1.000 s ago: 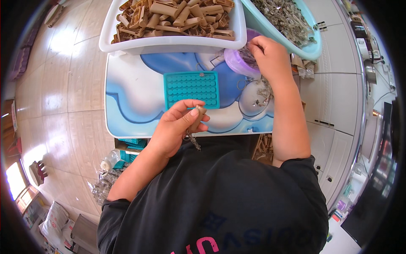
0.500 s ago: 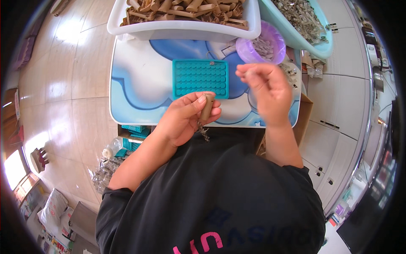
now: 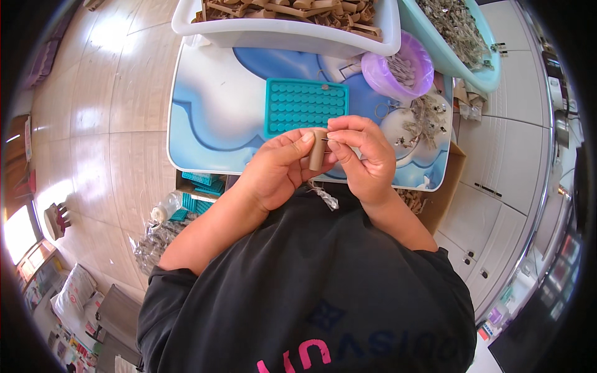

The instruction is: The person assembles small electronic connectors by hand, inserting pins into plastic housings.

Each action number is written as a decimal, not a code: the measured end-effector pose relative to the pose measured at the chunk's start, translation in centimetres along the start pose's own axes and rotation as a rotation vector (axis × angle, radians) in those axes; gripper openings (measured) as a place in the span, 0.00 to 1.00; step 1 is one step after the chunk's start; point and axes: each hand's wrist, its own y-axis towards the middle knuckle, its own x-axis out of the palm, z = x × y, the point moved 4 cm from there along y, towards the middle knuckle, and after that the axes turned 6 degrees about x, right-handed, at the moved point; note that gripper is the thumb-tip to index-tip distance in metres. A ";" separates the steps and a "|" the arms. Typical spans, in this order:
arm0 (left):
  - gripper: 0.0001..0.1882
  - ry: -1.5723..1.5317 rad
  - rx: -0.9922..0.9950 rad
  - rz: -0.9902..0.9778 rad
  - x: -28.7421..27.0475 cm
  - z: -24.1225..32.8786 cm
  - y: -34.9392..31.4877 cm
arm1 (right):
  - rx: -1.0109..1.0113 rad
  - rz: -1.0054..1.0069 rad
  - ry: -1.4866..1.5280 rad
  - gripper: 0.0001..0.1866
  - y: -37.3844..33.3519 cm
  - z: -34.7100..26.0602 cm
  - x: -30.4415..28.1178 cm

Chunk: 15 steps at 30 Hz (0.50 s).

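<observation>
My left hand [image 3: 273,171] is closed round a small brown tube [image 3: 317,155], held upright between thumb and fingers. At the tube's right side, my right hand [image 3: 373,161] pinches a thin wire-like piece [image 3: 325,139] whose visible end reaches the tube. Whether it enters the tube or only touches it I cannot tell. Below my fingers hangs a small silvery, crinkled strand [image 3: 326,198]; its upper part is hidden. Just beyond both hands a teal tray [image 3: 269,118] with rows of round bumps lies on the table, a tiny metal piece [image 3: 325,87] on its far right part.
A white bin [image 3: 286,34] of brown pieces stands at the far edge of the blue-and-white table [image 3: 205,81]. Right of it are a purple bowl [image 3: 429,68] of grey pieces and a pale teal tub [image 3: 491,79]. Small metal-and-clear pieces [image 3: 426,121] lie near the table's right edge.
My right hand has come left and down from beside the purple bowl to the tube. The tube has shifted slightly right in my left hand, and the whole view has shifted a little.
</observation>
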 end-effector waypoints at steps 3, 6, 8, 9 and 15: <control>0.17 -0.002 0.021 -0.018 -0.3 -0.1 0.2 | 0.034 0.001 0.032 0.06 -0.1 0.2 0.1; 0.17 0.012 0.016 -0.018 0.0 0.2 0.1 | 0.028 0.003 0.018 0.06 0.2 0.0 0.0; 0.18 0.022 0.015 -0.050 0.2 0.2 0.2 | 0.012 -0.018 -0.017 0.07 0.2 0.2 0.0; 0.18 0.039 0.024 -0.031 0.2 0.2 0.2 | 0.007 -0.026 -0.040 0.07 0.2 0.3 0.0; 0.17 0.024 0.024 -0.001 0.2 0.1 0.2 | 0.005 -0.003 -0.047 0.10 0.1 0.5 -0.1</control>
